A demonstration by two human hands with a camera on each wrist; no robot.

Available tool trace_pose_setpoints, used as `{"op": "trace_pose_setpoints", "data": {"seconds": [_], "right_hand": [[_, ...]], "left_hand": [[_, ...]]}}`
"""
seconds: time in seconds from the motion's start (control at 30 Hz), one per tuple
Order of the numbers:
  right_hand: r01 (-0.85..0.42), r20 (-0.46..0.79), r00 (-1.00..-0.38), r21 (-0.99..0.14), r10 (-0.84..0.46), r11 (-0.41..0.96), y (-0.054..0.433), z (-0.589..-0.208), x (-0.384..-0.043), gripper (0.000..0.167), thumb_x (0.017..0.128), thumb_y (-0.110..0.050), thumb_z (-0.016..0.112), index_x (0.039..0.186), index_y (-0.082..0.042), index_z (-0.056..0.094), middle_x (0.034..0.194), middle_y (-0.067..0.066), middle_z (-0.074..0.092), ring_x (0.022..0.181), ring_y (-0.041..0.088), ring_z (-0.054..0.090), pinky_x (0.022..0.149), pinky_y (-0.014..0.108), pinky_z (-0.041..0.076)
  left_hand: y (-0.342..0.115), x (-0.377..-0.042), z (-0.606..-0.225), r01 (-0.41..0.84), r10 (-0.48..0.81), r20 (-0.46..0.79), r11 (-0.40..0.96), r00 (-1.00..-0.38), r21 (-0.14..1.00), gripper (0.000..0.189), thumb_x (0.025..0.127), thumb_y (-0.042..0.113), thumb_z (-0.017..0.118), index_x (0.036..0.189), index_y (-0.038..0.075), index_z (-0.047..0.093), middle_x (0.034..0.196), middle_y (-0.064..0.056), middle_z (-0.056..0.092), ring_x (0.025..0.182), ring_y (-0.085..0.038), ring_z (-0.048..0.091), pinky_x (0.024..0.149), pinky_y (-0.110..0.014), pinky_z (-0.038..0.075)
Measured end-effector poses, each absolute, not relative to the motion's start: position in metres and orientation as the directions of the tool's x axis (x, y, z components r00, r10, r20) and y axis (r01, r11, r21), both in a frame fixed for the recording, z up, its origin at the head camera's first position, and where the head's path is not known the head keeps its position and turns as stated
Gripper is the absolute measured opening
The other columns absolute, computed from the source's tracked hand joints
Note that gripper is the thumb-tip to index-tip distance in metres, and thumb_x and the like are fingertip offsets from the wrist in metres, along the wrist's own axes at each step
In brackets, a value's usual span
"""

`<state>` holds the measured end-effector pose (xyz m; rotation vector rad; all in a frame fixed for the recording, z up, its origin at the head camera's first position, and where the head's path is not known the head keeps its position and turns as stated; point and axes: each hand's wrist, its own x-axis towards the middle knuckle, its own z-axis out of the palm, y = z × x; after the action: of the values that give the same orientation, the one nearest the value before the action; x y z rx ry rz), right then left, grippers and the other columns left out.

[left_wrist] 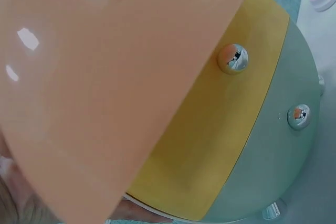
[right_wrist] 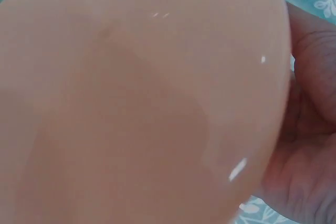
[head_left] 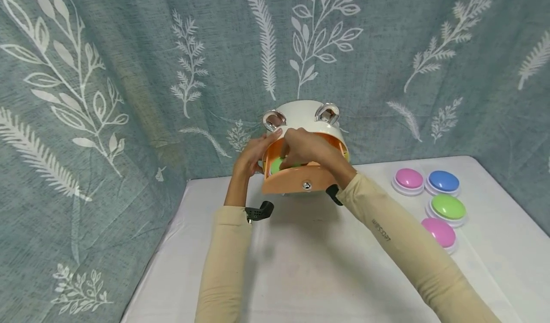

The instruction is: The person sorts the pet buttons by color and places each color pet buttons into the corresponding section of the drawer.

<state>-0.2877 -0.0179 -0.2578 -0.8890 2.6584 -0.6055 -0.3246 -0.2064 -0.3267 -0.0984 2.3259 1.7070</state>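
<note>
A rounded drawer cabinet with a white top and two shiny silver ears stands at the back of the table. Its orange top drawer, with a silver knob, is pulled out. My left hand grips the cabinet's left side, thumb up by the white rim. Reaching over the drawer front, my right hand has its fingers bent down onto a green domed push button inside; part of the button is hidden. In the right wrist view, the orange drawer front fills most of the picture.
On the right of the table sit a pink button, a blue button, another green button and a second pink one, all white-based. Below the open drawer are a yellow drawer and a grey-green drawer. A patterned curtain hangs behind.
</note>
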Motion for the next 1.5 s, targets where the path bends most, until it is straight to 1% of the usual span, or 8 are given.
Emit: {"op": "trace_pose_setpoints", "data": {"seconds": [0.17, 0.33, 0.57, 0.77, 1.1, 1.2, 1.33, 1.5], "right_hand": [[-0.542, -0.100, -0.755, -0.461, -0.648, 0.702, -0.028, -0.258, -0.286, 0.025, 0.092, -0.019, 0.082, 0.111, -0.004, 0.081, 0.102, 0.011, 0.081, 0.070, 0.016, 0.063, 0.066, 0.025, 0.051], [-0.557, -0.092, -0.743, -0.464, -0.663, 0.689, -0.034, -0.260, -0.284, 0.034, 0.092, -0.019, 0.083, 0.121, -0.003, 0.077, 0.118, 0.013, 0.079, 0.081, 0.021, 0.074, 0.078, 0.031, 0.060], [-0.546, -0.047, -0.768, -0.473, -0.638, 0.692, -0.017, -0.262, -0.281, 0.034, 0.094, -0.021, 0.079, 0.124, -0.003, 0.076, 0.118, 0.014, 0.078, 0.086, 0.025, 0.073, 0.084, 0.037, 0.059], [-0.574, 0.174, -0.795, -0.524, -0.581, 0.629, 0.025, -0.262, -0.262, 0.037, 0.096, -0.023, 0.078, 0.124, 0.001, 0.074, 0.119, 0.019, 0.077, 0.104, 0.034, 0.073, 0.092, 0.046, 0.059], [-0.595, 0.428, -0.794, -0.404, -0.431, 0.695, 0.069, -0.308, -0.220, 0.063, 0.074, -0.026, 0.097, 0.124, 0.001, 0.071, 0.120, 0.022, 0.064, 0.101, 0.036, 0.060, 0.087, 0.047, 0.054], [-0.561, 0.463, -0.810, -0.432, -0.360, 0.707, 0.074, -0.316, -0.216, 0.055, 0.075, -0.025, 0.096, 0.119, 0.000, 0.073, 0.116, 0.021, 0.063, 0.098, 0.034, 0.059, 0.082, 0.046, 0.053], [-0.541, 0.499, -0.811, -0.443, -0.305, 0.715, 0.081, -0.320, -0.216, 0.048, 0.077, -0.021, 0.095, 0.114, 0.001, 0.075, 0.112, 0.021, 0.064, 0.093, 0.033, 0.058, 0.079, 0.044, 0.052], [-0.538, 0.535, -0.798, -0.424, -0.279, 0.728, 0.085, -0.321, -0.221, 0.048, 0.077, -0.022, 0.094, 0.113, 0.002, 0.076, 0.113, 0.021, 0.066, 0.094, 0.034, 0.058, 0.080, 0.045, 0.053]], "left_hand": [[-0.213, -0.323, -0.324, -0.206, 0.074, -0.241, 0.320, -0.968, 0.925, 0.098, 0.095, 0.072, 0.058, 0.168, 0.019, 0.020, 0.177, 0.002, 0.019, 0.132, -0.032, 0.062, 0.093, -0.051, 0.062], [-0.217, -0.321, -0.322, -0.204, 0.066, -0.235, 0.311, -0.970, 0.928, 0.096, 0.094, 0.072, 0.059, 0.167, 0.019, 0.027, 0.170, -0.001, 0.038, 0.080, -0.010, 0.069, 0.063, -0.027, 0.059], [-0.207, -0.322, -0.324, -0.186, 0.090, -0.217, 0.268, -0.972, 0.945, 0.096, 0.094, 0.070, 0.062, 0.165, 0.015, 0.030, 0.177, 0.009, 0.016, 0.062, -0.005, 0.064, 0.059, -0.025, 0.056], [-0.203, -0.324, -0.325, -0.180, 0.056, -0.206, 0.303, -0.977, 0.936, 0.095, 0.090, 0.074, 0.064, 0.161, 0.016, 0.042, 0.158, -0.005, 0.054, 0.039, -0.008, 0.034, 0.045, -0.026, 0.037], [-0.208, -0.323, -0.324, -0.189, 0.078, -0.223, 0.308, -0.972, 0.933, 0.092, 0.093, 0.072, 0.061, 0.163, 0.018, 0.036, 0.173, 0.006, 0.032, 0.060, -0.008, 0.061, 0.049, -0.025, 0.048], [-0.207, -0.322, -0.326, -0.181, 0.086, -0.217, 0.311, -0.972, 0.933, 0.087, 0.095, 0.070, 0.060, 0.160, 0.016, 0.042, 0.177, 0.011, 0.015, 0.092, -0.015, 0.071, 0.050, -0.026, 0.050], [-0.203, -0.323, -0.329, -0.183, 0.114, -0.225, 0.297, -0.968, 0.937, 0.087, 0.097, 0.067, 0.059, 0.163, 0.015, 0.036, 0.178, 0.010, 0.009, 0.137, -0.033, 0.059, 0.049, -0.028, 0.052], [-0.206, -0.323, -0.328, -0.181, 0.101, -0.222, 0.311, -0.970, 0.933, 0.094, 0.096, 0.070, 0.057, 0.166, 0.015, 0.027, 0.177, 0.011, 0.010, 0.135, -0.041, 0.060, 0.059, -0.034, 0.059]]}}
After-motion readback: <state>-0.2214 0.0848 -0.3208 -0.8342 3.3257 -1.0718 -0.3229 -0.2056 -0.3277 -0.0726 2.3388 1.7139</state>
